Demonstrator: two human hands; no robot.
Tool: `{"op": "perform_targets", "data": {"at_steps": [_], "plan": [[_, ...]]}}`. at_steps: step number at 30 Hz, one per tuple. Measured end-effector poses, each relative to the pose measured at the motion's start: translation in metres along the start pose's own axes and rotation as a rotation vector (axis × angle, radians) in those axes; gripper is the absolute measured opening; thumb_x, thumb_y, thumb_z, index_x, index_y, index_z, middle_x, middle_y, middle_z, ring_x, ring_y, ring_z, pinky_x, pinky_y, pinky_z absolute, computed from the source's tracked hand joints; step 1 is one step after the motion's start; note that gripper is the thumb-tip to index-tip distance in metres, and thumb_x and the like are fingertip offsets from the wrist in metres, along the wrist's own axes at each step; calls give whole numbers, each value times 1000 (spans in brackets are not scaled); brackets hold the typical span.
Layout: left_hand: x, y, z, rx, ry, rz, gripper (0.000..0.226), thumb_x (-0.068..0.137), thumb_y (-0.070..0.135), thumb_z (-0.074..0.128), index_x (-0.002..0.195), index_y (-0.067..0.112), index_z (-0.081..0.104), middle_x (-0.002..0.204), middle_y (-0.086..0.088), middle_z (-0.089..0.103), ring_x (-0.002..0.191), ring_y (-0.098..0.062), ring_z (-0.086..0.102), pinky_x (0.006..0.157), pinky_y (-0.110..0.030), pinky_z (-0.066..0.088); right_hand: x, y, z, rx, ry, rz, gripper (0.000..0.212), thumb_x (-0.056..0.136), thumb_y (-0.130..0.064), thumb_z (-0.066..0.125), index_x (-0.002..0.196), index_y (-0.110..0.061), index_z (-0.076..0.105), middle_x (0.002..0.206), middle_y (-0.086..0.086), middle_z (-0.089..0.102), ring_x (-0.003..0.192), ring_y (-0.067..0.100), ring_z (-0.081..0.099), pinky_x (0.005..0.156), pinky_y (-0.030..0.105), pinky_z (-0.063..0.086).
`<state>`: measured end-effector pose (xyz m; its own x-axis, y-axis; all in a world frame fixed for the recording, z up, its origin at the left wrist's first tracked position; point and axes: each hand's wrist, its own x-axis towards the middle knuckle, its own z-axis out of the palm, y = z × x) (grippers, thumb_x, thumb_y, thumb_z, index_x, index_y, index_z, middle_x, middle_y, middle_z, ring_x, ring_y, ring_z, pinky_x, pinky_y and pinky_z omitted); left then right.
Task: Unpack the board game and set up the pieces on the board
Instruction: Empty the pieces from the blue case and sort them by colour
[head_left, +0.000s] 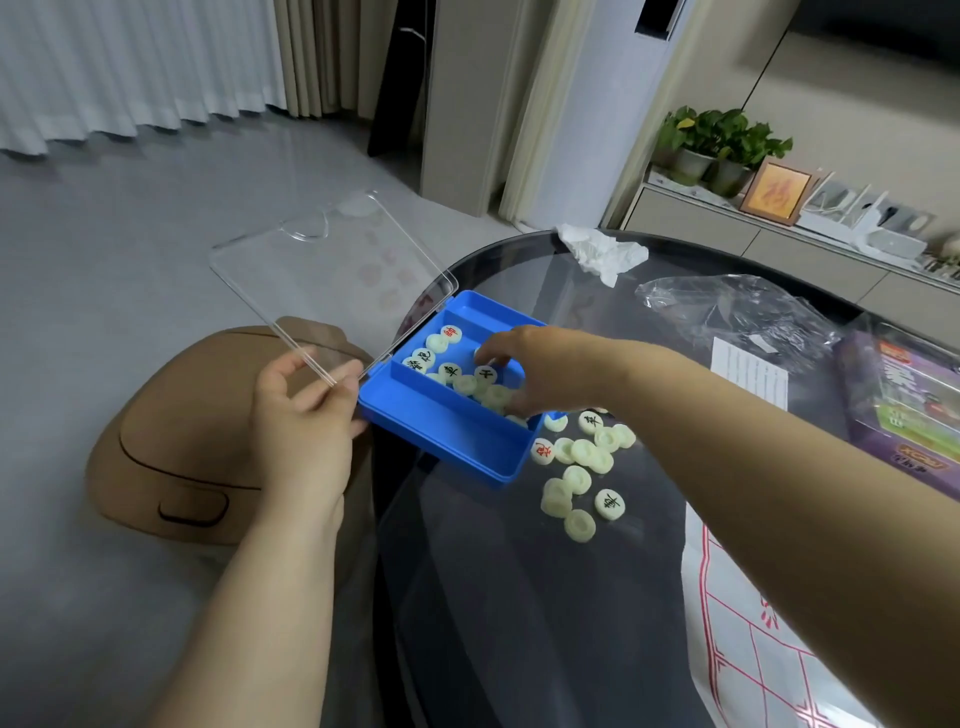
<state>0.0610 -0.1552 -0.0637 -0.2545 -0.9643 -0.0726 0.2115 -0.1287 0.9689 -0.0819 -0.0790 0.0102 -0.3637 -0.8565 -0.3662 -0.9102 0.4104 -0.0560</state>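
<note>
The box (441, 415) is set at the left edge of the table (519, 597), its lid (332, 275) swung open to the left. Some pieces (457, 371) are held in it; others (582, 467) are scattered just right of it, with the board sheet (753, 649) nearer the viewer.

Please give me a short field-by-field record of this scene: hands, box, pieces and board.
left hand: holds the clear lid open at its edge
right hand: reaching into the blue box, fingers among the pieces; grip unclear
blue box: overhangs the edge of the dark table
pieces in box: several remain
pieces on table: loose cluster beside the box
board sheet: red grid, no pieces on it
</note>
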Motion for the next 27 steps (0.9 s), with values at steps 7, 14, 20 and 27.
{"op": "perform_targets", "data": {"at_steps": [7, 14, 20, 27], "plan": [[2, 0, 0, -9, -21, 5, 27, 89, 1, 50, 105, 21, 40, 82, 10, 61, 79, -2, 60, 58, -11, 52, 16, -12, 0, 5, 14, -17, 45, 87, -14, 54, 129, -23, 43, 126, 5, 41, 97, 22, 51, 74, 27, 40], [4, -2, -2, -18, -26, 10, 27, 89, 2, 51, 104, 22, 41, 83, 10, 61, 81, -4, 62, 59, -12, 53, 26, -16, 2, -54, 61, -26, 32, 89, -10, 44, 120, -16, 45, 103, 3, 43, 84, 18, 42, 52, 21, 30], [5, -3, -3, -16, -31, 10, 27, 88, 3, 52, 103, 23, 42, 83, 11, 61, 81, -3, 62, 60, -12, 53, 32, -18, 4, -75, 126, -30, 30, 89, -9, 45, 118, -15, 47, 91, 0, 43, 81, 18, 40, 48, 18, 25], [5, -3, -2, -18, -31, 16, 27, 89, 2, 51, 104, 22, 41, 83, 10, 61, 81, -4, 62, 58, -12, 53, 34, -12, 3, 13, 175, -30, 28, 87, -15, 50, 115, -14, 51, 79, -5, 45, 80, 17, 42, 49, 15, 27]]}}
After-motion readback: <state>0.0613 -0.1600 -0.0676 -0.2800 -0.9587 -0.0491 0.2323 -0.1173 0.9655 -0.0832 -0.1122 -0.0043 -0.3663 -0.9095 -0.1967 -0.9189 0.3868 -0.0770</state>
